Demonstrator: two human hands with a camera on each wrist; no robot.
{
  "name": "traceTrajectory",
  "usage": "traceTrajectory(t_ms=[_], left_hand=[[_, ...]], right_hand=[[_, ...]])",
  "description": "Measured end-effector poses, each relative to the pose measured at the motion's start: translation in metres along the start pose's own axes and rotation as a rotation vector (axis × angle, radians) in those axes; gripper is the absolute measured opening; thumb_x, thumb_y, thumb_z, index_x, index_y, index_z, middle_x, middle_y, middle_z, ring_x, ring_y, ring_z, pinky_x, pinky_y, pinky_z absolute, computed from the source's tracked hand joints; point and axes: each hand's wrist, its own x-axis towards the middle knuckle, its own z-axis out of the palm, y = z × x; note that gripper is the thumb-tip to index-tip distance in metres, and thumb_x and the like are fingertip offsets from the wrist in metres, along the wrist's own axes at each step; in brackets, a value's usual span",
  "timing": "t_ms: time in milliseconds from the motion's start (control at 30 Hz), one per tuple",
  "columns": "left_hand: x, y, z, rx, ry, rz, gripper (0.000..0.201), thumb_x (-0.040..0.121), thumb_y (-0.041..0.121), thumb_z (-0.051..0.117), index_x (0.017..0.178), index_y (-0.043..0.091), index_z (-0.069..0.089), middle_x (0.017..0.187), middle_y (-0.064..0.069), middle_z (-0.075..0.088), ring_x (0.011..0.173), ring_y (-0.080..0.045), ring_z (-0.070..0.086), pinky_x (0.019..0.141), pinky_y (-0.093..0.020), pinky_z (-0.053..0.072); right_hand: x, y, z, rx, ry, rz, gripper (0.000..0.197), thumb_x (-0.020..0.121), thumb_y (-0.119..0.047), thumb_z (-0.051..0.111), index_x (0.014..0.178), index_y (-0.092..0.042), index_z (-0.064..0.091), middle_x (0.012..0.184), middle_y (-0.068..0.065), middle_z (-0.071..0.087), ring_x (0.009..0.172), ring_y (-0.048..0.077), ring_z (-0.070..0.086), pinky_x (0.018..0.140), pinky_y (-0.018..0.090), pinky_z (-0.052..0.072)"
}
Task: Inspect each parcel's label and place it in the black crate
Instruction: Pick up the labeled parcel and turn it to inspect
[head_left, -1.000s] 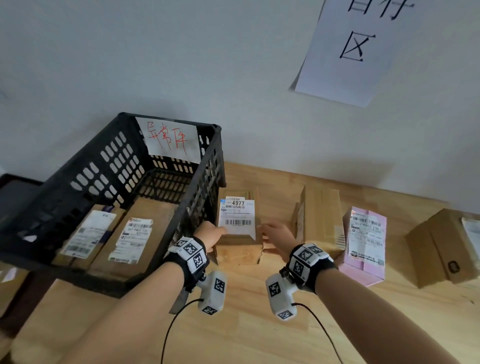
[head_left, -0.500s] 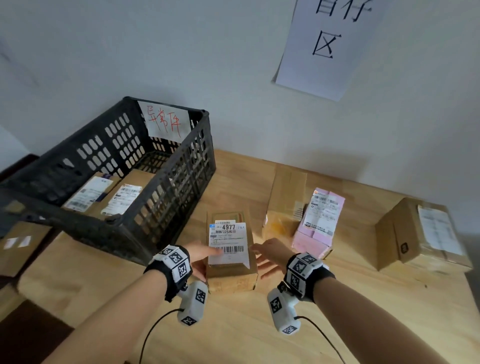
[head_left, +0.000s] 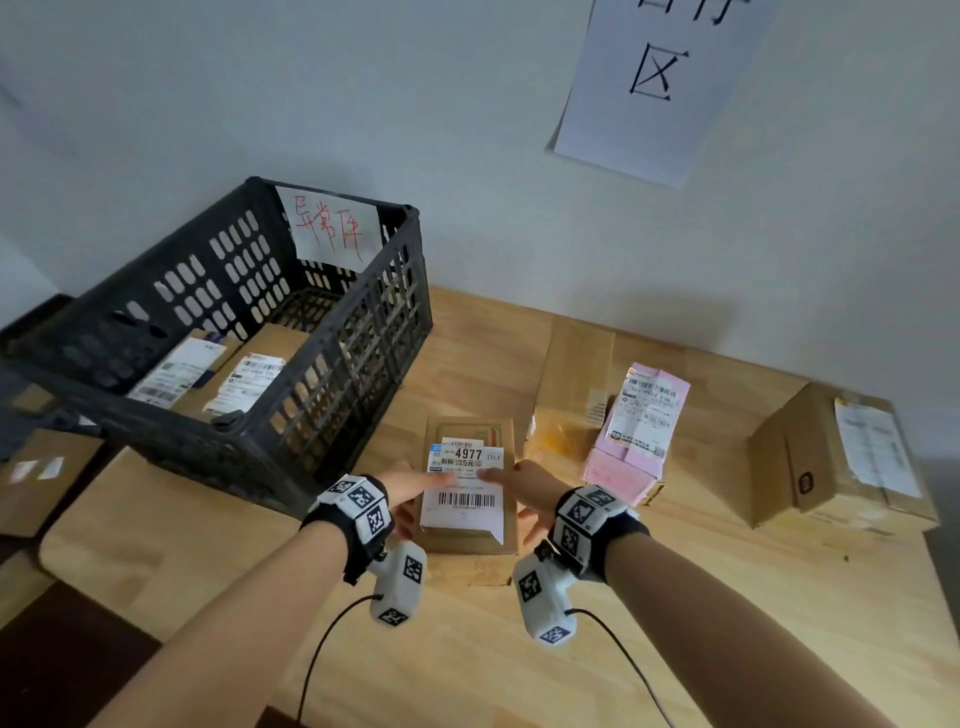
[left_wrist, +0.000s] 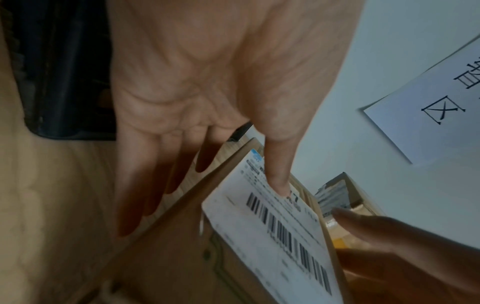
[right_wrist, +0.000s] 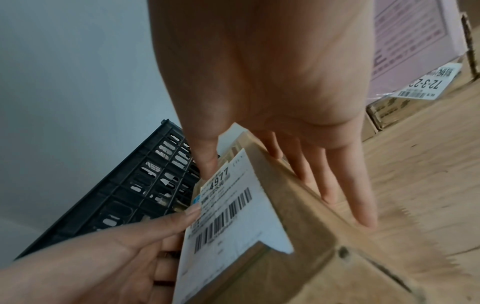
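A brown cardboard parcel with a white label reading 4977 sits between my hands at the front middle of the table. My left hand grips its left side, thumb on the label and fingers straight down the side. My right hand grips the right side, thumb on top and fingers along the side. Whether the parcel touches the table I cannot tell. The black crate stands at the left with two labelled parcels inside.
On the wooden table lie a pink parcel, a brown box behind it, and a large carton at the right edge. More cartons sit low on the left. A paper sign hangs on the wall.
The parcel has come from beside the crate's right wall toward me. Both thumbs now lie on its label.
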Motion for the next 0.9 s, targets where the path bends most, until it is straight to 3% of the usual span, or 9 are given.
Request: traceTrajectory(t_ms=[100,267,367,433,500,567,667,800,900], left_hand=[[0.015,0.005,-0.007,-0.004,-0.033,0.031,0.049,0.074,0.045,0.075,0.096,0.003,0.063,0.092,-0.019,0.072,0.085,-0.038,0.069,0.083,-0.052,0.055],[0.041,0.009,-0.014,0.033,-0.126,0.038,0.074,0.046,0.061,0.083,0.096,0.009,0.064,0.096,-0.011,0.073,0.094,-0.031,0.067,0.093,-0.047,0.049],[0.046,0.008,-0.017,0.021,-0.182,0.032,0.082,0.043,0.060,0.086,0.103,0.009,0.063,0.101,-0.014,0.071,0.099,-0.035,0.065,0.097,-0.056,0.045],[0.047,0.011,-0.022,0.012,-0.224,0.022,0.083,0.042,0.055,0.088,0.106,0.009,0.062,0.105,-0.015,0.070,0.104,-0.038,0.063,0.097,-0.061,0.042],[0.049,0.016,-0.027,0.008,-0.261,0.022,0.054,0.066,0.038,0.082,0.105,0.007,0.062,0.103,-0.017,0.070,0.101,-0.038,0.064,0.094,-0.059,0.046],[0.054,0.022,-0.032,0.000,-0.278,0.008,0.039,0.076,0.028,0.077,0.106,0.008,0.063,0.106,-0.016,0.069,0.101,-0.036,0.064,0.093,-0.057,0.047],[0.060,0.026,-0.037,0.031,-0.282,-0.013,0.042,0.071,0.029,0.081,0.105,0.012,0.065,0.114,-0.014,0.068,0.111,-0.036,0.060,0.101,-0.060,0.039],[0.062,0.029,-0.039,-0.024,-0.354,-0.027,0.041,0.077,0.021,0.077,0.113,0.014,0.058,0.116,-0.016,0.066,0.108,-0.034,0.060,0.096,-0.059,0.043],[0.063,0.030,-0.041,-0.075,-0.392,0.018,0.083,0.079,0.006,0.073,0.137,0.041,0.026,0.113,-0.008,0.062,0.110,-0.034,0.056,0.079,-0.055,0.049]], right_hand=[[0.008,-0.008,0.005,-0.029,0.023,0.003,0.047,0.095,-0.044,0.050,0.127,-0.009,0.052,0.128,0.015,0.059,0.118,0.035,0.056,0.092,0.044,0.050],[0.033,0.000,0.007,0.013,0.020,0.044,0.039,0.089,-0.045,0.058,0.110,-0.012,0.061,0.108,0.008,0.070,0.095,0.024,0.066,0.095,0.041,0.050],[0.045,0.003,0.002,0.049,-0.042,0.087,0.028,0.086,-0.048,0.062,0.096,-0.021,0.063,0.091,-0.001,0.072,0.082,0.016,0.067,0.078,0.033,0.054],[0.049,0.001,-0.001,0.048,-0.068,0.113,0.024,0.086,-0.048,0.062,0.091,-0.025,0.062,0.084,-0.005,0.070,0.075,0.011,0.065,0.068,0.026,0.049],[0.051,-0.002,-0.004,0.029,-0.082,0.126,0.024,0.085,-0.049,0.063,0.093,-0.026,0.062,0.084,-0.006,0.070,0.073,0.010,0.065,0.065,0.024,0.049],[0.054,-0.006,-0.006,0.014,-0.097,0.128,0.021,0.086,-0.048,0.062,0.093,-0.028,0.061,0.084,-0.007,0.070,0.069,0.008,0.063,0.058,0.020,0.046],[0.057,-0.008,-0.007,0.054,-0.111,0.148,0.021,0.087,-0.044,0.063,0.099,-0.027,0.062,0.092,-0.004,0.072,0.081,0.013,0.067,0.069,0.027,0.052],[0.060,-0.006,-0.006,0.087,-0.112,0.149,0.029,0.086,-0.039,0.065,0.110,-0.024,0.059,0.096,-0.002,0.072,0.089,0.017,0.068,0.082,0.037,0.054],[0.067,-0.002,-0.004,0.129,-0.054,0.128,0.057,0.080,-0.034,0.074,0.128,-0.028,0.043,0.102,0.001,0.073,0.096,0.022,0.069,0.086,0.046,0.055]])
